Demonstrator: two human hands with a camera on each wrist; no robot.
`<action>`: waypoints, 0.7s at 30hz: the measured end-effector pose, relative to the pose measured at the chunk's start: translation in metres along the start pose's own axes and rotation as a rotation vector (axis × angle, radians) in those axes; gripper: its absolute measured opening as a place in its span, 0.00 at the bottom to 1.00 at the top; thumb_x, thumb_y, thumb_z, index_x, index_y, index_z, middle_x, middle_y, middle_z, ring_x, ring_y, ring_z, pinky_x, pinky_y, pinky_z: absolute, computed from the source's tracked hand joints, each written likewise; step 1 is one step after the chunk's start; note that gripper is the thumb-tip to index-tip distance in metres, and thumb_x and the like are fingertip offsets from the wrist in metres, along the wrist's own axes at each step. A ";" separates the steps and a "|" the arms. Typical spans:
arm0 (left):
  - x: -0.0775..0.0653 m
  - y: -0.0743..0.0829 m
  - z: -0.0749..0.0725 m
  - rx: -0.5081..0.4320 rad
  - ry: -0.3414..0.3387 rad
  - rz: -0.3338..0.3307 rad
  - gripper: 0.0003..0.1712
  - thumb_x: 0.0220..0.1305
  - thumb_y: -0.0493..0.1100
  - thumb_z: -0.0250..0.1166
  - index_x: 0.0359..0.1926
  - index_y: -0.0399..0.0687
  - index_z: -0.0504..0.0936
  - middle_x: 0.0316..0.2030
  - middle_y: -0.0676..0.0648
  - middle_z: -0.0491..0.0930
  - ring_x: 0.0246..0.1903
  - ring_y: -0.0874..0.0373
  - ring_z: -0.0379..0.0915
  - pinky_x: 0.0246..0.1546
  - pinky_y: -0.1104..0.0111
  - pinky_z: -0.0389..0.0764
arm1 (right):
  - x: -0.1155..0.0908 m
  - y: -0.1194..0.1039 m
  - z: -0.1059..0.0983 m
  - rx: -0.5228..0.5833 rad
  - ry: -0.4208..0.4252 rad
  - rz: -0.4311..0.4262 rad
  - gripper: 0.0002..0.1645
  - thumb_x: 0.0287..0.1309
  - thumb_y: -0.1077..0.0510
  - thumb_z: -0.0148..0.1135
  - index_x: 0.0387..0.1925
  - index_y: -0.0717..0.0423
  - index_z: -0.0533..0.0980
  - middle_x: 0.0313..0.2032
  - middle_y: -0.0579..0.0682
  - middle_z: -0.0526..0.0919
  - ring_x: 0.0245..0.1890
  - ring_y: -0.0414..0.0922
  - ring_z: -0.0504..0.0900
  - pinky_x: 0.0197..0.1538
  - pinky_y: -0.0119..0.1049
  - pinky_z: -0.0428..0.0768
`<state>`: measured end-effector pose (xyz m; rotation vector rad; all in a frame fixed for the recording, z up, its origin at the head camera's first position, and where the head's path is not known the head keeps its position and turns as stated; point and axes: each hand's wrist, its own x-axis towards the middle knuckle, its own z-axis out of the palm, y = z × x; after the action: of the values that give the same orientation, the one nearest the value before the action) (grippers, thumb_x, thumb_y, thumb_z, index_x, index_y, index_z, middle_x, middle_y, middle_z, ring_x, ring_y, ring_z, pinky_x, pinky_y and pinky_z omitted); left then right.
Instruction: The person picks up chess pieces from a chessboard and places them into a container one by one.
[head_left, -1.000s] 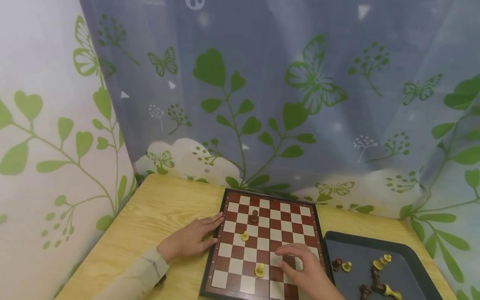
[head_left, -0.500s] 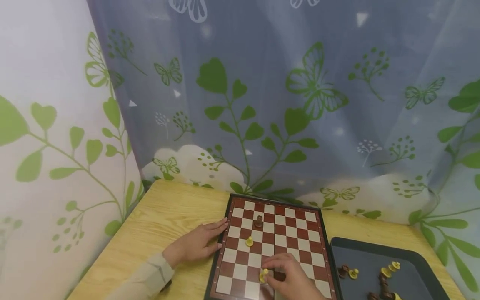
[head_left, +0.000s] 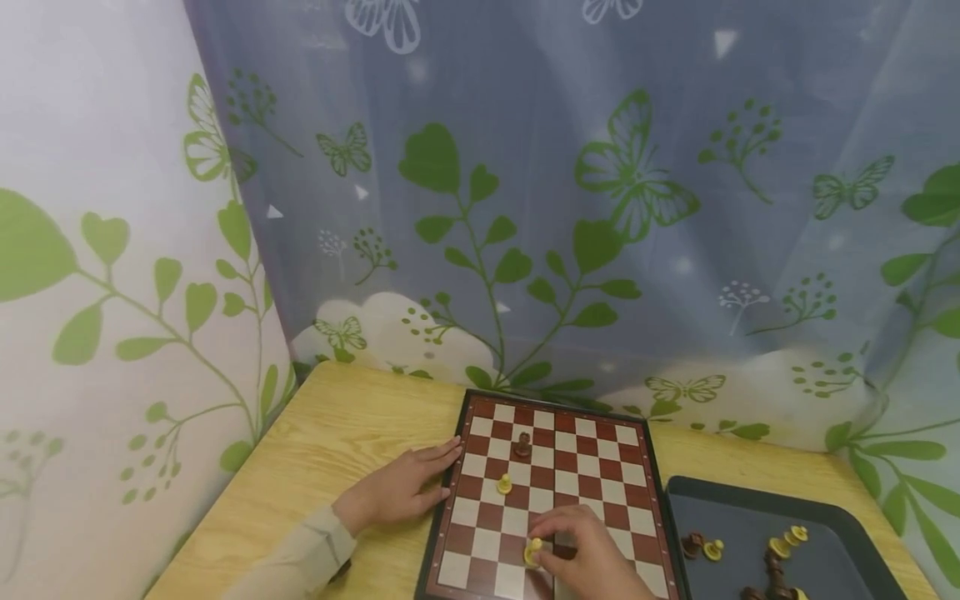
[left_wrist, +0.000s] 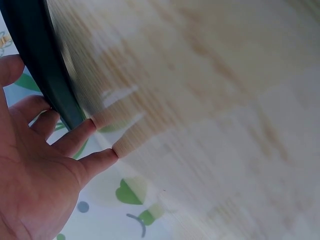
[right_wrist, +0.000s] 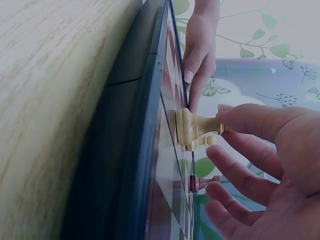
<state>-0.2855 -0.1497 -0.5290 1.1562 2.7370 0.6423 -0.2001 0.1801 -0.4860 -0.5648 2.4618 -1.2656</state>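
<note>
A chessboard (head_left: 592, 446) of red-brown and white squares lies on the wooden table. Near its close side, my right hand (head_left: 588, 557) pinches a light yellow chess piece (head_left: 532, 553) by the top between thumb and fingers; its wide base is right at the board in the right wrist view, its top partly covered. Farther up stand a light pawn (head_left: 505, 484) and a dark chess piece (head_left: 522, 444). My left hand (head_left: 401, 490) rests at the board's left edge with its fingers extended; in the left wrist view the fingertips (left_wrist: 107, 156) touch the table.
A dark tray (head_left: 780, 494) sits right of the board, holding several light and dark pieces lying about. Beside the left sleeve a small dark object (head_left: 341, 571) is mostly hidden. Patterned curtains (head_left: 480, 208) hang behind and to the left of the table.
My right hand has moved left from above the board's right half and now pinches the light piece. The head view has shifted slightly; the left hand keeps its place at the board edge.
</note>
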 end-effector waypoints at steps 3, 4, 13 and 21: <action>0.000 0.001 0.000 -0.002 0.001 -0.006 0.36 0.80 0.57 0.49 0.79 0.43 0.58 0.80 0.44 0.52 0.74 0.39 0.57 0.69 0.33 0.60 | 0.000 -0.001 -0.001 -0.012 0.013 -0.009 0.05 0.61 0.56 0.72 0.40 0.48 0.87 0.50 0.48 0.84 0.52 0.53 0.78 0.55 0.56 0.79; -0.001 0.001 0.000 0.002 0.002 -0.006 0.36 0.80 0.56 0.49 0.79 0.43 0.58 0.79 0.44 0.52 0.74 0.39 0.57 0.69 0.33 0.60 | -0.001 -0.002 -0.001 -0.015 0.024 -0.013 0.05 0.61 0.54 0.72 0.39 0.47 0.88 0.50 0.48 0.84 0.52 0.53 0.78 0.55 0.56 0.79; -0.001 0.003 0.003 0.005 0.002 0.000 0.36 0.79 0.55 0.50 0.78 0.41 0.58 0.79 0.42 0.52 0.74 0.38 0.57 0.69 0.35 0.61 | -0.014 -0.005 -0.005 -0.052 0.211 -0.074 0.10 0.59 0.48 0.73 0.42 0.43 0.87 0.48 0.46 0.86 0.52 0.49 0.80 0.57 0.55 0.79; 0.000 0.002 0.001 0.015 0.006 -0.020 0.37 0.79 0.57 0.49 0.79 0.43 0.58 0.79 0.44 0.52 0.74 0.39 0.57 0.69 0.34 0.60 | -0.027 -0.002 -0.020 0.007 0.244 -0.012 0.15 0.60 0.52 0.72 0.49 0.49 0.85 0.52 0.49 0.86 0.56 0.53 0.80 0.59 0.53 0.79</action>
<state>-0.2840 -0.1485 -0.5295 1.1298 2.7598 0.6253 -0.1849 0.2059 -0.4701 -0.4472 2.6516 -1.4222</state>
